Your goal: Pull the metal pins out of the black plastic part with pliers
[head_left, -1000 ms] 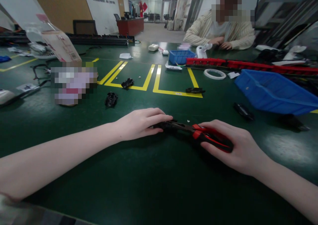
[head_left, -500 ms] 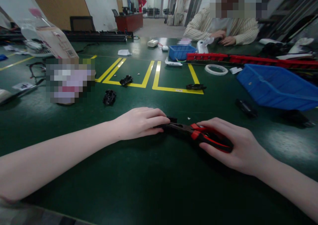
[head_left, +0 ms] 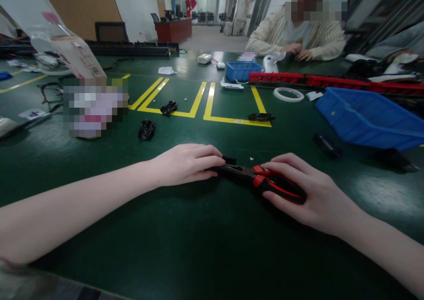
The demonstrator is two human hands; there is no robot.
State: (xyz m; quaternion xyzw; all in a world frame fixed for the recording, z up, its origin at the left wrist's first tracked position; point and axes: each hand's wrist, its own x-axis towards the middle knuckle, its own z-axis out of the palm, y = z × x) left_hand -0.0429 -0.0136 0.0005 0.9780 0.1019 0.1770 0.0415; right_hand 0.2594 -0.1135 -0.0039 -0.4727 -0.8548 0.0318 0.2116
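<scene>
Red-and-black handled pliers [head_left: 265, 181] lie low over the green table [head_left: 185, 247], jaws pointing left. My right hand [head_left: 308, 194] is wrapped round their handles. My left hand [head_left: 185, 163] lies palm down, fingers together, pressing on a small black part [head_left: 228, 160] at the pliers' jaws; most of that part is hidden under the fingers. Both forearms rest on the table.
Small black parts [head_left: 146, 129] [head_left: 168, 107] [head_left: 261, 117] [head_left: 326, 144] lie around yellow floor-tape lines. A big blue bin [head_left: 367, 119] stands at right, a smaller blue bin [head_left: 241, 70] and a white tape ring [head_left: 288, 94] farther back. A person in a striped top sits opposite.
Both hands and the pliers stay in the same spot; my right hand has shifted slightly left along the handles. The view has moved a little.
</scene>
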